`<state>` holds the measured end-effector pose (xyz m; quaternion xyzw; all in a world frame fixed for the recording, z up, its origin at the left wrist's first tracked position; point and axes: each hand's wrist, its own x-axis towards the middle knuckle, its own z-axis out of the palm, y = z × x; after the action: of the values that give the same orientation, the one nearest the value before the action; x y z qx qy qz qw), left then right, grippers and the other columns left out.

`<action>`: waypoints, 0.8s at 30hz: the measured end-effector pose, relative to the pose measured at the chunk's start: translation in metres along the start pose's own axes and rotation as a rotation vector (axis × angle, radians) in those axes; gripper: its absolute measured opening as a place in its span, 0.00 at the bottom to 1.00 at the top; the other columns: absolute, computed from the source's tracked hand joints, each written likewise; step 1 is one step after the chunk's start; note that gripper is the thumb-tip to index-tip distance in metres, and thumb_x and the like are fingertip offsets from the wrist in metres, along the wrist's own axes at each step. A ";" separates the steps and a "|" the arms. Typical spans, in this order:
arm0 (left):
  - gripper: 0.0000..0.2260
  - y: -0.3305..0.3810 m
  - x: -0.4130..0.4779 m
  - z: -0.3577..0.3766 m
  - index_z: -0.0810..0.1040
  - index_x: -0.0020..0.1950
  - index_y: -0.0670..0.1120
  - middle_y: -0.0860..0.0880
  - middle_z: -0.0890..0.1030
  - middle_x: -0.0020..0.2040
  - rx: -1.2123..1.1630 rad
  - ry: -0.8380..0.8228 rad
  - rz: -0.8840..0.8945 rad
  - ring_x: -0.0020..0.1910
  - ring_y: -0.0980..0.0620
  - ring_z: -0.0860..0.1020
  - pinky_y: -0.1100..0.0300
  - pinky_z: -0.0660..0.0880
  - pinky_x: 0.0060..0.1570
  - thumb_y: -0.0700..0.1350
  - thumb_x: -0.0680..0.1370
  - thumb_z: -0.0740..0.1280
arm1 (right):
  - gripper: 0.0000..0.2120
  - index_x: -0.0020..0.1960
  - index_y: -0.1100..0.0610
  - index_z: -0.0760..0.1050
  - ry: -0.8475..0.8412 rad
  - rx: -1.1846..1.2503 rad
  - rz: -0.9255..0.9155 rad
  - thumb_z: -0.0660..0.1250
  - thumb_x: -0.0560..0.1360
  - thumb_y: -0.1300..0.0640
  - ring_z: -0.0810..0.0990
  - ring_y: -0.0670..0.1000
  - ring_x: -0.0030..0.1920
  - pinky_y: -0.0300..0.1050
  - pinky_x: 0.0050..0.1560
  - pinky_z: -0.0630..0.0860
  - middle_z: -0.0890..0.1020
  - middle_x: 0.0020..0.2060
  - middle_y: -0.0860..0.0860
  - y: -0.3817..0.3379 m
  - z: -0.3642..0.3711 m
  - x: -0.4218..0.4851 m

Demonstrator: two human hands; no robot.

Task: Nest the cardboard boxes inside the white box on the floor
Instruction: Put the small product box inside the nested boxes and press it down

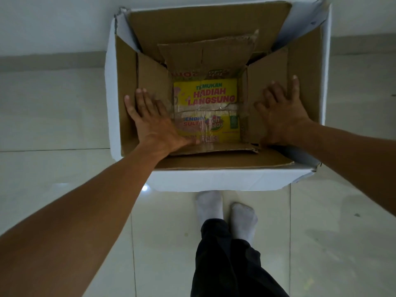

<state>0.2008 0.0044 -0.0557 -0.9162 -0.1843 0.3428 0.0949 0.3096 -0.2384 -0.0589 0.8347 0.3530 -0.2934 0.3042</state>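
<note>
A large white box (225, 181) stands open on the tiled floor, brown inside. A brown cardboard box (205, 54) sits nested in it with its flaps spread outward. At its bottom lies a smaller box (205, 108) with a yellow printed top and clear tape. My left hand (147, 114) lies flat, fingers apart, on the brown box's left flap. My right hand (282, 110) presses flat, fingers spread, against the right flap. Neither hand grips anything.
My two feet in white socks (227, 213) stand right at the white box's near wall. Pale glossy floor tiles (53, 116) surround the box. A white wall (53, 22) rises behind it.
</note>
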 end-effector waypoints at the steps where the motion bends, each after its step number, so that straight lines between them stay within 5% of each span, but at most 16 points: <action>1: 0.68 0.000 0.000 0.001 0.40 0.76 0.39 0.33 0.37 0.75 -0.002 -0.009 -0.003 0.73 0.36 0.34 0.33 0.31 0.65 0.85 0.50 0.47 | 0.50 0.77 0.51 0.50 -0.022 -0.077 -0.006 0.60 0.65 0.26 0.42 0.63 0.77 0.74 0.68 0.37 0.48 0.77 0.60 0.003 0.006 -0.001; 6: 0.66 0.004 0.003 -0.002 0.42 0.76 0.40 0.33 0.40 0.76 -0.046 0.004 -0.009 0.74 0.35 0.37 0.33 0.31 0.65 0.85 0.52 0.49 | 0.51 0.77 0.50 0.49 0.006 -0.090 -0.034 0.58 0.63 0.24 0.41 0.62 0.77 0.73 0.69 0.36 0.47 0.78 0.60 0.004 0.007 0.003; 12: 0.33 -0.009 -0.012 -0.007 0.65 0.69 0.42 0.36 0.57 0.75 -0.314 0.426 0.061 0.75 0.37 0.52 0.38 0.42 0.71 0.59 0.71 0.68 | 0.34 0.72 0.58 0.63 0.291 0.194 -0.024 0.67 0.71 0.45 0.51 0.62 0.77 0.67 0.71 0.37 0.59 0.75 0.64 0.009 -0.002 -0.007; 15: 0.34 -0.025 -0.024 0.001 0.61 0.72 0.42 0.36 0.52 0.76 -0.433 0.533 -0.011 0.76 0.37 0.48 0.42 0.41 0.71 0.53 0.71 0.70 | 0.31 0.69 0.62 0.67 0.413 0.348 0.041 0.71 0.69 0.54 0.54 0.64 0.76 0.67 0.72 0.40 0.61 0.73 0.67 0.016 0.001 -0.018; 19: 0.39 -0.042 -0.037 0.014 0.53 0.75 0.43 0.38 0.50 0.77 -0.620 0.472 -0.194 0.76 0.39 0.47 0.42 0.45 0.72 0.50 0.71 0.71 | 0.30 0.68 0.62 0.66 0.487 0.541 0.201 0.71 0.69 0.59 0.52 0.64 0.76 0.67 0.72 0.44 0.59 0.74 0.66 0.020 0.004 -0.036; 24: 0.40 -0.049 -0.040 0.030 0.51 0.76 0.45 0.41 0.62 0.74 -1.011 0.339 -0.390 0.72 0.41 0.63 0.43 0.64 0.68 0.49 0.71 0.71 | 0.33 0.72 0.60 0.59 0.517 0.753 0.409 0.67 0.71 0.58 0.50 0.61 0.77 0.68 0.72 0.46 0.54 0.76 0.63 0.013 0.014 -0.055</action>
<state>0.1399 0.0340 -0.0394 -0.8389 -0.4737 0.0361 -0.2658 0.2838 -0.2786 -0.0254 0.9841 0.1156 -0.1182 -0.0644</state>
